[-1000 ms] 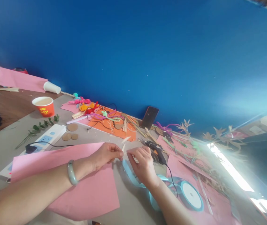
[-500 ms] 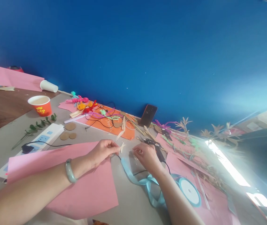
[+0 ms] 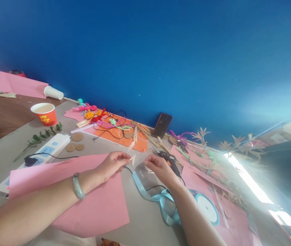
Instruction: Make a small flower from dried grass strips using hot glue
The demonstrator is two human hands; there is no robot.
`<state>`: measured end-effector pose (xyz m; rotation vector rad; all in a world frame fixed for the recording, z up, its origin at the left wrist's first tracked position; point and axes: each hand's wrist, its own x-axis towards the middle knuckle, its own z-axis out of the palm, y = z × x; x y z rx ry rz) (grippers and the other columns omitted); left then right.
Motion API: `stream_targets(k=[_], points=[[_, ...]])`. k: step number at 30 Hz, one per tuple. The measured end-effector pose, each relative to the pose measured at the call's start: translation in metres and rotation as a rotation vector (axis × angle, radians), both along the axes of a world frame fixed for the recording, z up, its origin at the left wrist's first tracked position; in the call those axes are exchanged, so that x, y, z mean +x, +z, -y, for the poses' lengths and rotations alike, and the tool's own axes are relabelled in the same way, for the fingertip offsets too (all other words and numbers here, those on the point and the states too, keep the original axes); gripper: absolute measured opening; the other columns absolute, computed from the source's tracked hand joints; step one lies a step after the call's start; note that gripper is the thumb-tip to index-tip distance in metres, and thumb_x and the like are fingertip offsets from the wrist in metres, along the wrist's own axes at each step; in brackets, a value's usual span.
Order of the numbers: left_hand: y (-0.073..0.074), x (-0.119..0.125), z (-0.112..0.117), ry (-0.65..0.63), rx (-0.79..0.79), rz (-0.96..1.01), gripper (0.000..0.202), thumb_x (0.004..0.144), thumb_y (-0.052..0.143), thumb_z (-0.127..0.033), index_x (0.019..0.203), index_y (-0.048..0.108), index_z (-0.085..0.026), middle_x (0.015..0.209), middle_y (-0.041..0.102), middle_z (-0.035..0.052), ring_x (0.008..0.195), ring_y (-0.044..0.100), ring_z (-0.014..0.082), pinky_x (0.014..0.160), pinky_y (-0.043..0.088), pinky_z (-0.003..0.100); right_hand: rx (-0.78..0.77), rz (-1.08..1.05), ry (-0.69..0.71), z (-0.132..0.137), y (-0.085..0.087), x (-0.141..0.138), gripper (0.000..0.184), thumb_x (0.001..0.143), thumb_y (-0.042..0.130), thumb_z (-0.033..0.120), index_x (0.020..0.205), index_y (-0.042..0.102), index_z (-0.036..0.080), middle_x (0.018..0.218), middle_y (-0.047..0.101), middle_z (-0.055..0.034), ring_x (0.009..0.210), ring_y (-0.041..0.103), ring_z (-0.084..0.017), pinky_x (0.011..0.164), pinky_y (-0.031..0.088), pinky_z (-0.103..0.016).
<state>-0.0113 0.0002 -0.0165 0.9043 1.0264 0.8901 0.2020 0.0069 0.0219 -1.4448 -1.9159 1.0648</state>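
1. Two bare hands over the near middle of a grey tabletop [image 3: 145,222], apart from each other.
2. Left hand [image 3: 114,164], above the right edge of a large pink paper sheet [image 3: 89,205]: thumb and fingertips pinched together on a small, pale, forked sliver [image 3: 133,160], which points right into the gap between the hands.
3. Right hand [image 3: 158,167]: fingers curled in, thumb close to index. Whitish scraps [image 3: 149,169] show just below the fingertips; cannot tell whether they are gripped or lying beneath.
4. Near right, a loose light-blue satin ribbon [image 3: 140,187] curls below the right hand; a white-faced blue spool [image 3: 206,208] sits right of the forearm.
5. Just beyond the right hand, a black pistol-shaped tool [image 3: 169,159], probably a glue gun.
6. Risks, as judged: sliver looks thin and brittle; a hard pinch could snap it, a loose one drop it. Knuckles could brush the tool, perhaps hot. A sweep of the right wrist could snag ribbon or the black cord [image 3: 155,187].
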Motion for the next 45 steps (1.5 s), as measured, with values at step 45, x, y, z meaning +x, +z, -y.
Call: stream_targets(k=[45], points=[[0.012, -0.007, -0.001, -0.063, 0.119, 0.099, 0.031, 0.067, 0.073, -0.041, 0.066, 0.060, -0.013, 0.049, 0.044, -0.0062, 0.040, 0.021, 0.0023, 0.043, 0.011, 0.024, 0.199, -0.010, -0.216, 0.003, 0.024, 0.028, 0.035, 0.078, 0.065, 0.039, 0.104, 0.069, 0.017, 0.088, 0.074, -0.0095, 0.083, 0.069, -0.025, 0.074, 0.053, -0.036]])
